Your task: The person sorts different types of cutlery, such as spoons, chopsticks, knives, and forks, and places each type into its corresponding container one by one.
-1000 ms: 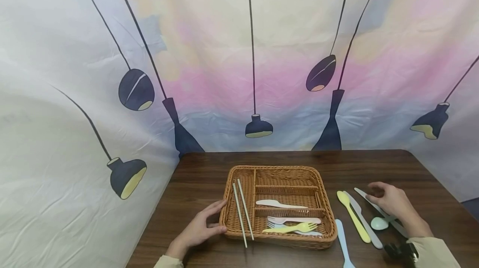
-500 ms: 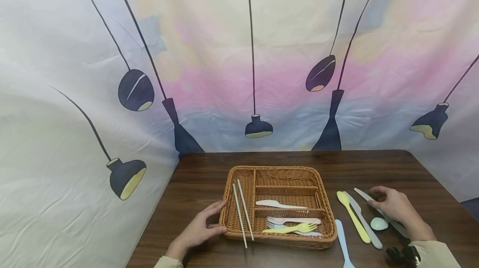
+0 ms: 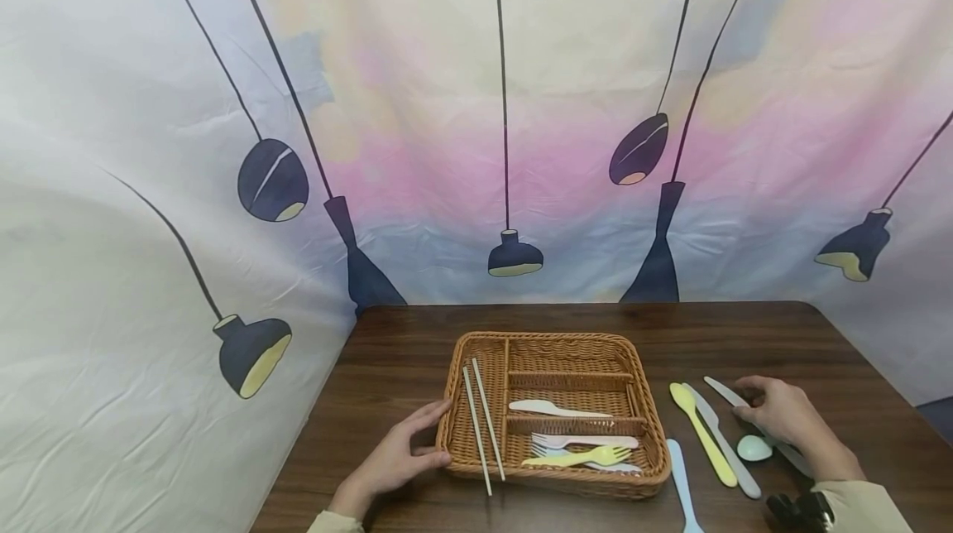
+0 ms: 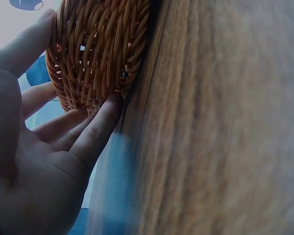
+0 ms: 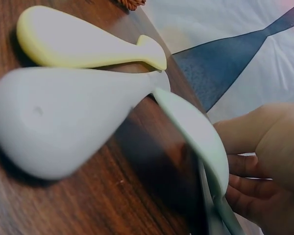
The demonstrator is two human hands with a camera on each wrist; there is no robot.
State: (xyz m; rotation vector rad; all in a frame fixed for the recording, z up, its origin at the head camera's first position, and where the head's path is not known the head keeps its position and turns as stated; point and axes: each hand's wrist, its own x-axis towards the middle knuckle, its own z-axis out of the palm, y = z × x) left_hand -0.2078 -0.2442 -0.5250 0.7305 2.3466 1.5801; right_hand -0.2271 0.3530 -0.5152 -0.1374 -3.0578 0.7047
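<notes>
At the left end of a divided brown wicker basket (image 3: 569, 487) my left hand (image 3: 395, 457) rests spread fingers and thumb against the wall. The left wrist view shows these fingers fairly straight on the woven side (image 4: 100, 49), the palm clear of it. My right hand (image 3: 789, 415) is low over a pale knife (image 3: 720, 388), thumb and forefinger bent either side of its blade; it appears to pinch it. The contact is hidden behind a mint-green spoon (image 5: 198, 134) in the right wrist view. That spoon's bowl (image 3: 754, 448) lies just beside the knife, its handle under my hand.
A yellow spoon (image 3: 700, 429), a grey knife (image 3: 733, 458) and a light blue utensil (image 3: 682, 483) lie right of the basket. Inside it are a white knife (image 3: 551, 409), a yellow fork (image 3: 581, 456), other forks and two chopsticks (image 3: 476, 431). A printed cloth (image 3: 573, 144) hangs behind.
My right hand has shifted slightly toward me, and its thumb and forefinger have come down around the pale knife. My left hand and the basket stay in place.
</notes>
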